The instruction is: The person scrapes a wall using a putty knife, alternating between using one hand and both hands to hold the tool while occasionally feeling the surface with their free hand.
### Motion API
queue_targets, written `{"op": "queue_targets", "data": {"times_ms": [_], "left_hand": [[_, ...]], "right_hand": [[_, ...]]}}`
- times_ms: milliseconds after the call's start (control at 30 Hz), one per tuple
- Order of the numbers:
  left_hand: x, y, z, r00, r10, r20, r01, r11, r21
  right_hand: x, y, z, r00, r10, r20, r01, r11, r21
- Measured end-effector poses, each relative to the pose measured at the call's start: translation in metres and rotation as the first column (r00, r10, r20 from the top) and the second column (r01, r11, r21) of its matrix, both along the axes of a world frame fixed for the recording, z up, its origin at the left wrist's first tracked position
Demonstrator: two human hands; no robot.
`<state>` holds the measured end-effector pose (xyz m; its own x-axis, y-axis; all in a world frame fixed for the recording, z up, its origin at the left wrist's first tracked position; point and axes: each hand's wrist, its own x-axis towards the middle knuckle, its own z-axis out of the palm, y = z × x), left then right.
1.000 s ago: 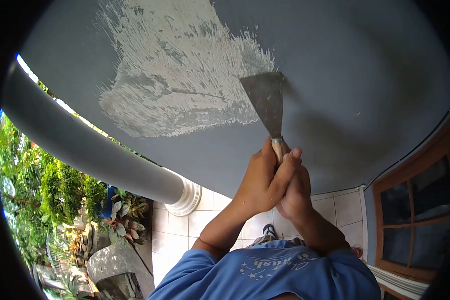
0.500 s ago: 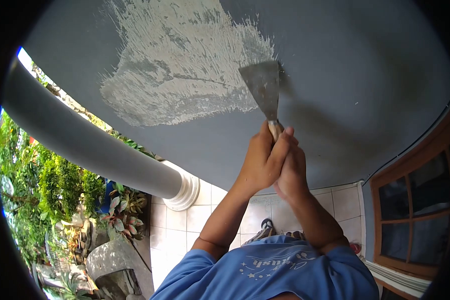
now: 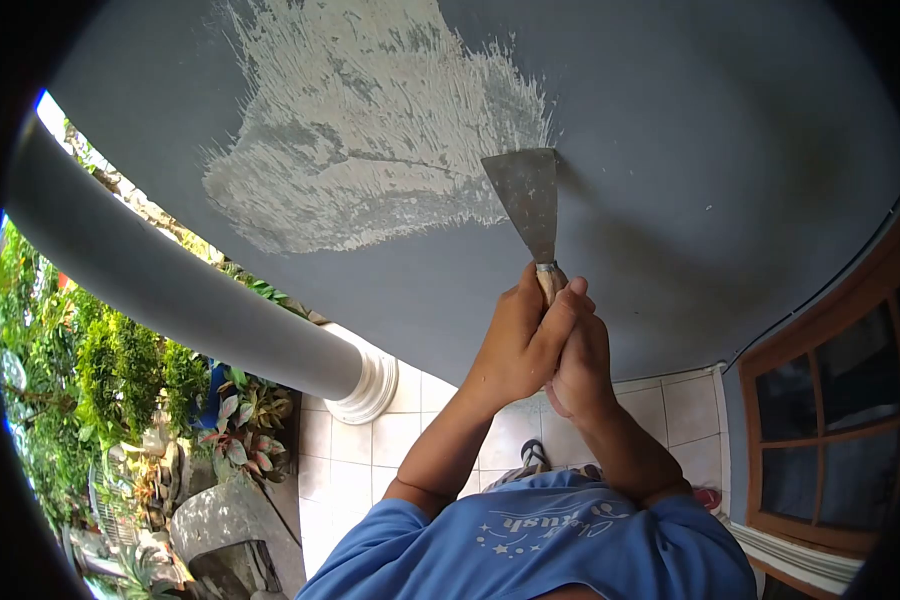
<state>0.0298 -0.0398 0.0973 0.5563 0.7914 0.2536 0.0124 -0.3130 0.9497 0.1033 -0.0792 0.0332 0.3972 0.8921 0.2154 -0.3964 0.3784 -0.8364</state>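
Observation:
Both my left hand (image 3: 515,345) and my right hand (image 3: 583,365) are closed around the wooden handle of a scraper (image 3: 532,200), one pressed against the other. Its wide, flat metal blade points away from me, with the edge at the right border of a rough whitish patch (image 3: 370,150) on the grey wall (image 3: 690,260). Scratch marks run through the patch, and the paint around it is smooth. Most of the handle is hidden within my fingers.
A round grey column (image 3: 200,290) with a white base stands at left, plants (image 3: 120,380) beyond it. A brown-framed window (image 3: 820,430) is at right. Pale floor tiles (image 3: 420,440) lie below me.
My two hands have drawn the scraper a little back toward me. Its blade edge now sits lower along the patch's right border.

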Motion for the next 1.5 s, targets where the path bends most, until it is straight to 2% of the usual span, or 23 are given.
{"op": "queue_targets", "data": {"times_ms": [67, 167, 200, 300, 467, 500, 600, 667, 700, 767, 833, 900, 933, 967, 1000, 1033, 1100, 1167, 1233, 1300, 1367, 1400, 1500], "left_hand": [[0.003, -0.002, -0.005, 1.000, 0.022, 0.004, -0.022, 0.999, 0.031], [0.006, 0.012, -0.006, 0.998, 0.029, -0.051, -0.025, 0.996, 0.082], [0.005, 0.017, -0.011, 0.999, 0.004, -0.037, -0.004, 1.000, -0.016], [0.000, 0.010, -0.010, 1.000, 0.011, -0.030, -0.008, 0.996, 0.084], [0.011, 0.017, 0.002, 0.998, 0.040, 0.056, -0.045, 0.994, 0.099], [0.015, 0.025, 0.008, 0.998, 0.030, 0.056, -0.035, 0.995, 0.090], [0.010, 0.015, 0.017, 1.000, 0.022, -0.006, -0.021, 0.997, 0.073], [0.005, -0.002, 0.003, 0.999, 0.039, 0.028, -0.041, 0.997, 0.069], [0.009, 0.003, 0.001, 0.998, 0.048, 0.034, -0.051, 0.996, 0.072], [0.014, 0.007, -0.004, 0.997, 0.073, 0.034, -0.075, 0.996, 0.054], [0.021, 0.019, 0.002, 0.998, 0.060, 0.033, -0.062, 0.995, 0.073], [0.023, 0.023, 0.016, 0.999, 0.034, -0.009, -0.033, 0.995, 0.091], [0.020, 0.015, 0.011, 0.999, 0.021, 0.028, -0.025, 0.989, 0.148], [0.012, 0.006, 0.008, 0.998, 0.023, -0.052, -0.016, 0.991, 0.135], [0.008, -0.003, 0.001, 0.999, 0.025, -0.047, -0.020, 0.994, 0.105], [0.008, -0.005, -0.004, 0.999, 0.025, -0.042, -0.022, 0.997, 0.080], [0.005, 0.002, 0.002, 0.997, -0.016, -0.070, 0.019, 0.999, 0.046], [0.003, 0.004, 0.007, 0.996, -0.070, -0.049, 0.071, 0.997, 0.024], [0.003, 0.001, 0.014, 0.992, -0.127, 0.030, 0.126, 0.992, 0.032], [0.002, -0.002, 0.011, 0.996, -0.079, -0.033, 0.080, 0.996, 0.032], [0.007, 0.002, -0.015, 1.000, 0.007, -0.015, -0.007, 1.000, 0.004], [0.008, 0.007, -0.025, 1.000, -0.022, 0.015, 0.023, 0.999, -0.043], [0.012, 0.025, -0.035, 0.999, -0.026, 0.031, 0.022, 0.992, 0.122]], "right_hand": [[-0.001, -0.002, -0.001, 0.995, -0.002, -0.101, 0.001, 1.000, -0.010], [0.013, 0.004, -0.002, 0.975, 0.153, -0.158, -0.160, 0.987, -0.030], [0.013, 0.005, -0.003, 0.984, 0.131, -0.123, -0.136, 0.990, -0.040], [-0.001, 0.008, -0.002, 0.996, 0.029, -0.084, -0.032, 0.999, -0.039], [-0.002, 0.021, 0.009, 0.992, -0.111, -0.060, 0.115, 0.992, 0.052], [0.013, 0.026, 0.012, 0.992, 0.035, -0.124, -0.034, 0.999, 0.014], [0.016, 0.017, 0.023, 0.989, 0.075, -0.124, -0.073, 0.997, 0.021], [0.000, 0.000, 0.007, 0.995, -0.035, -0.088, 0.036, 0.999, 0.014], [0.004, -0.003, 0.000, 0.982, 0.089, -0.167, -0.094, 0.995, -0.025], [0.007, 0.016, -0.007, 0.990, 0.021, -0.141, -0.018, 1.000, 0.019], [0.026, 0.027, -0.002, 0.978, 0.134, -0.158, -0.134, 0.991, 0.011], [0.030, 0.028, 0.004, 0.984, 0.136, -0.116, -0.134, 0.991, 0.021], [0.021, 0.016, 0.005, 0.994, 0.078, -0.071, -0.076, 0.997, 0.028], [0.015, 0.005, 0.003, 0.999, 0.019, -0.027, -0.018, 0.999, 0.036], [0.013, -0.007, -0.004, 0.996, 0.087, -0.031, -0.086, 0.996, 0.031], [0.004, -0.007, -0.004, 0.995, 0.004, -0.102, -0.008, 0.999, -0.039], [0.015, -0.009, -0.003, 0.992, 0.120, -0.028, -0.121, 0.990, -0.072], [0.012, -0.009, 0.009, 0.978, -0.002, 0.208, -0.002, 1.000, 0.016], [0.012, -0.010, 0.012, 0.973, 0.002, 0.230, -0.016, 0.998, 0.060], [0.018, -0.015, 0.008, 0.990, 0.131, 0.050, -0.134, 0.988, 0.072], [0.013, -0.006, -0.013, 0.998, 0.031, 0.053, -0.030, 1.000, -0.006], [0.012, 0.000, -0.014, 0.987, -0.053, 0.152, 0.055, 0.998, -0.011], [0.010, 0.021, -0.018, 0.961, -0.176, 0.213, 0.173, 0.984, 0.031]]}}
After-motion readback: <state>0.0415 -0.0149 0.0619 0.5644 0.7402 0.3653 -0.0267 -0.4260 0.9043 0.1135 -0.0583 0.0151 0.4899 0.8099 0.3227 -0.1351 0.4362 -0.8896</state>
